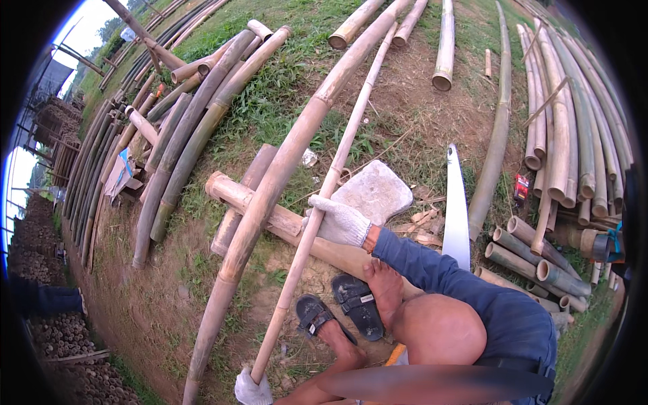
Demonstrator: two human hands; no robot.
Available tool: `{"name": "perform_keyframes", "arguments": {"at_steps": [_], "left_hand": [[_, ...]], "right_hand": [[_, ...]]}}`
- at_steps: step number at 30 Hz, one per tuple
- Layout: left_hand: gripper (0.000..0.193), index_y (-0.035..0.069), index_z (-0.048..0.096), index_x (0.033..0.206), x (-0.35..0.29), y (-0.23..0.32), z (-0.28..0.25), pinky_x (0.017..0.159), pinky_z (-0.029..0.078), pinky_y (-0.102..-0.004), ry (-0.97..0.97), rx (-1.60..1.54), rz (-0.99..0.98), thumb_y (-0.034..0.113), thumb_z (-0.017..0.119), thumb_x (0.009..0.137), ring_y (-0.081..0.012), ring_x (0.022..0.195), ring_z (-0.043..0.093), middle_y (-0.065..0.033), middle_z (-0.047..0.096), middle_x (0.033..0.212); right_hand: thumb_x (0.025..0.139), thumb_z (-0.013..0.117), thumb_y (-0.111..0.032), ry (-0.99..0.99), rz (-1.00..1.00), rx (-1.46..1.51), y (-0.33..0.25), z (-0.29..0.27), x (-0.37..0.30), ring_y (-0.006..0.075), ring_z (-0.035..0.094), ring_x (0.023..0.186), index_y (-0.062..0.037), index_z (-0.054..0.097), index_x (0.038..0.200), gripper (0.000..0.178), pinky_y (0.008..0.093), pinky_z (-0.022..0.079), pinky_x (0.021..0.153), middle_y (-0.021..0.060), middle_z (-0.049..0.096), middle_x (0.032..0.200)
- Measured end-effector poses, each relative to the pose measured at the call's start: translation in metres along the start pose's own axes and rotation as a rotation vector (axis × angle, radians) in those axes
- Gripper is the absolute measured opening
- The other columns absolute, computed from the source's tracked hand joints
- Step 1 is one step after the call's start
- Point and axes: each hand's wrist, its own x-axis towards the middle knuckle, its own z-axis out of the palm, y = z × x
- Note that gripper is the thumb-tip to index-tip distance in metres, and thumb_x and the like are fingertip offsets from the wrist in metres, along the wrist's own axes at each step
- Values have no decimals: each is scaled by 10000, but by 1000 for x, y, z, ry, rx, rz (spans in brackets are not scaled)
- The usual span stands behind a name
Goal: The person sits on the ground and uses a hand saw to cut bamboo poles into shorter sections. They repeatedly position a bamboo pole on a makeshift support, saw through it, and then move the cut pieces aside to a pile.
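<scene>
A thin bamboo pole (295, 287) slants from the near left up toward the far middle. My left hand (253, 389), in a white knit glove, is closed round its near end at the lower edge. Farther up, my right hand (343, 223), gloved too, grips the same pole with the fingers over it. Left of it, a thicker bamboo pole (260, 209) lies across a short bamboo piece (233, 192). My bare right foot presses on a bamboo length (331, 253) below my right hand. A saw blade (455, 209) stands tilted up beyond my right sleeve.
A flat pale stone (375, 191) lies just past my right hand, with wood chips (426, 221) beside it. Cut bamboo tubes (533, 260) and long poles (574, 128) are piled at right. More poles (202, 128) are stacked at left. Two black sandals (358, 307) are near my feet.
</scene>
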Motion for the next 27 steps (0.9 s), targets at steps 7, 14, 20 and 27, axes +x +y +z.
{"name": "perform_keyframes", "arguments": {"at_steps": [7,14,20,27], "left_hand": [[474,169,724,1056,-17,-6,-45,724,547,-527,42,246,-26,306,969,675,-382,808,688,-102,678,875],[208,195,683,869,16,-19,-77,669,504,-481,399,456,11,277,875,876,-317,703,663,-52,626,740],[194,157,686,877,-25,-86,-80,724,519,-493,471,483,-158,202,874,862,-345,784,670,-76,665,774],[204,138,783,905,-83,-111,-39,829,577,-497,222,178,-595,182,922,762,-365,870,732,-94,769,842]], "right_hand": [[1095,720,-207,-46,43,79,25,4,-14,480,611,1354,16,498,1403,440,652,432,1279,299,600,1389],[1088,747,-381,-218,-86,288,-52,51,31,308,683,981,-52,665,1111,340,528,563,1066,121,675,1058],[1097,741,-227,-136,-75,259,10,65,12,255,649,898,-102,658,1068,152,526,540,1038,36,621,905],[1074,741,-198,-441,-84,-136,39,103,-90,295,721,1062,-98,593,1326,309,642,494,1191,62,725,1029]]}}
